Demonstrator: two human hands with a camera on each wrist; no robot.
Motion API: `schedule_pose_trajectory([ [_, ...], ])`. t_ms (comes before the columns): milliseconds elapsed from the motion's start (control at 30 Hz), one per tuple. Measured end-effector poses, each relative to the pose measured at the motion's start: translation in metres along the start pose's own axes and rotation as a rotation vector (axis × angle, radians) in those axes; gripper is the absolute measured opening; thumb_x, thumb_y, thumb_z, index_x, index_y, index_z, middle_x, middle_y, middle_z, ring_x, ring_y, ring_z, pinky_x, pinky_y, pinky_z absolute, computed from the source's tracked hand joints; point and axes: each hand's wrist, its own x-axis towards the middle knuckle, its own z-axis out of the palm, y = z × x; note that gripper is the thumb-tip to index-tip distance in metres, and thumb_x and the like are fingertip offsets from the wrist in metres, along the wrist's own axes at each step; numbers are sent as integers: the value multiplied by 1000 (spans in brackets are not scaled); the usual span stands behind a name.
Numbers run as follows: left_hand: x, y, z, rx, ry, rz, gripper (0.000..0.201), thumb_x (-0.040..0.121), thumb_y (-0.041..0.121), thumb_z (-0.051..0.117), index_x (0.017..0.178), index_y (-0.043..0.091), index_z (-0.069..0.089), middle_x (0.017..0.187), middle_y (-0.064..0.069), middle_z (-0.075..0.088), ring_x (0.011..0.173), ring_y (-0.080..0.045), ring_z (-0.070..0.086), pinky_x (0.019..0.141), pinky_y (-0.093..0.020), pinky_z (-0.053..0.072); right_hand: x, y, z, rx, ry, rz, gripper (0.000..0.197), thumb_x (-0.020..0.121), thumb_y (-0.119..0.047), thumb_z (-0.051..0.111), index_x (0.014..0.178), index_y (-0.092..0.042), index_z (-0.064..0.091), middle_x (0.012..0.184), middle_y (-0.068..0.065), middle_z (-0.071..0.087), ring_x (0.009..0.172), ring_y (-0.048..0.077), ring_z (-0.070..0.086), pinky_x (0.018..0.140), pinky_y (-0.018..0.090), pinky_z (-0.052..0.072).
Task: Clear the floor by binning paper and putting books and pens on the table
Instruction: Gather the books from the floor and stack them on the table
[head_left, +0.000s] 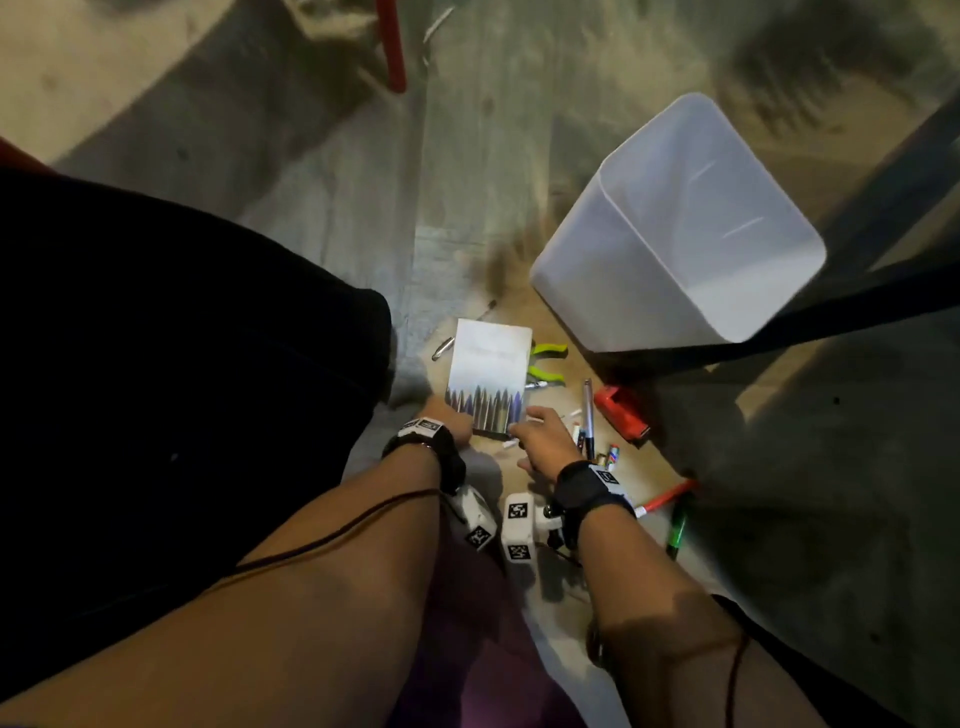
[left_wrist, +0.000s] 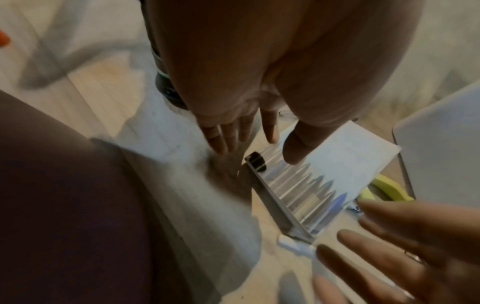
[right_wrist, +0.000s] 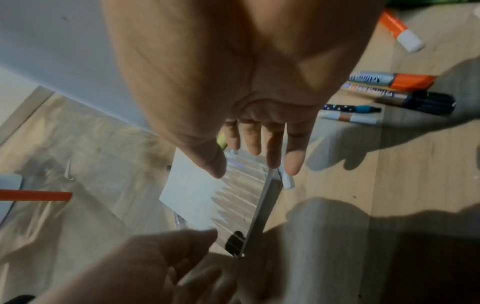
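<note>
A white book (head_left: 488, 371) with a row of pencil tips printed along its near edge lies on the wooden floor. A black binder clip (left_wrist: 255, 161) sits at its near left corner. My left hand (head_left: 457, 421) is at that corner, fingers straight, with the thumb (left_wrist: 294, 152) over the cover. My right hand (head_left: 530, 423) reaches the near right corner with straight fingers (right_wrist: 272, 152), beside a small white cap (right_wrist: 287, 181). Neither hand holds anything. Several pens and markers (head_left: 588, 415) lie to the right of the book.
A white bin (head_left: 675, 228) stands on the floor behind and to the right. Green-handled pliers (head_left: 545, 361) and a red stapler-like thing (head_left: 621, 410) lie by the book. An orange marker (head_left: 667, 496) and a green one (head_left: 677, 530) lie nearer me. A dark frame (head_left: 831, 306) crosses at the right.
</note>
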Motion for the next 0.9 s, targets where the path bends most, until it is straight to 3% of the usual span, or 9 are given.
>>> schedule_pose_trajectory([
  [100, -9, 14, -5, -39, 32, 46, 50, 80, 16, 63, 120, 10, 35, 124, -15, 56, 111, -33, 59, 96, -38, 47, 16, 2, 13, -52, -81, 22, 58, 99, -15, 63, 151, -18, 37, 144, 10, 54, 112, 26, 59, 75, 38, 58],
  [233, 6, 13, 1, -60, -11, 55, 65, 75, 12, 68, 128, 10, 30, 121, -15, 56, 107, -33, 60, 95, -40, 50, 30, 4, 18, -55, -115, 38, 53, 96, -6, 60, 145, -20, 44, 139, 18, 58, 104, 26, 57, 63, 33, 53],
  [300, 10, 10, -3, -30, -25, 34, 67, 70, 20, 72, 128, 7, 40, 119, -11, 60, 103, -31, 63, 91, -39, 53, 32, 2, 12, -43, -115, 51, 51, 100, -3, 56, 147, -19, 46, 137, 14, 59, 105, 23, 57, 63, 30, 51],
  [433, -2, 21, -14, 54, -48, 107, 39, 77, 22, 71, 114, 10, 66, 112, -10, 69, 95, -28, 67, 87, -36, 55, 28, 6, -6, 2, -84, 43, 57, 102, -8, 58, 156, -17, 42, 144, 12, 57, 107, 20, 55, 67, 28, 47],
  [500, -15, 28, -19, 111, -68, 128, 36, 84, 21, 69, 117, 8, 67, 118, -12, 67, 103, -29, 65, 90, -33, 53, 22, 10, -12, 35, -19, 17, 51, 104, -10, 57, 154, -12, 45, 121, 11, 63, 91, 17, 58, 69, 28, 49],
  [567, -35, 38, -25, 149, -72, 154, 38, 90, 20, 66, 123, 1, 63, 123, -15, 64, 113, -31, 61, 92, -31, 49, 8, 13, -19, 63, 28, -37, 41, 105, -11, 57, 146, -7, 55, 99, 6, 65, 78, 16, 60, 66, 30, 52],
  [700, -94, 57, -53, 91, -175, 238, 42, 102, 33, 49, 127, 3, 63, 124, -17, 62, 116, -30, 58, 90, -28, 43, -49, 9, -37, 311, -12, -58, 18, 108, -2, 49, 113, -10, 65, 115, 12, 71, 106, 26, 69, 90, 42, 62],
  [800, -141, 70, -62, 134, -247, 250, 37, 98, 25, 58, 121, -3, 62, 120, -20, 63, 113, -32, 61, 92, -33, 51, -101, 7, -62, 476, -81, -68, 22, 105, 6, 51, 119, -4, 64, 120, 13, 69, 106, 25, 69, 79, 36, 66],
  [900, -190, 82, -68, 179, -288, 299, 17, 93, 9, 63, 107, 1, 58, 110, -22, 66, 98, -34, 70, 77, -46, 60, -150, 1, -83, 456, -93, -101, 28, 103, 6, 56, 126, -6, 66, 128, 15, 70, 105, 28, 73, 68, 29, 67],
])
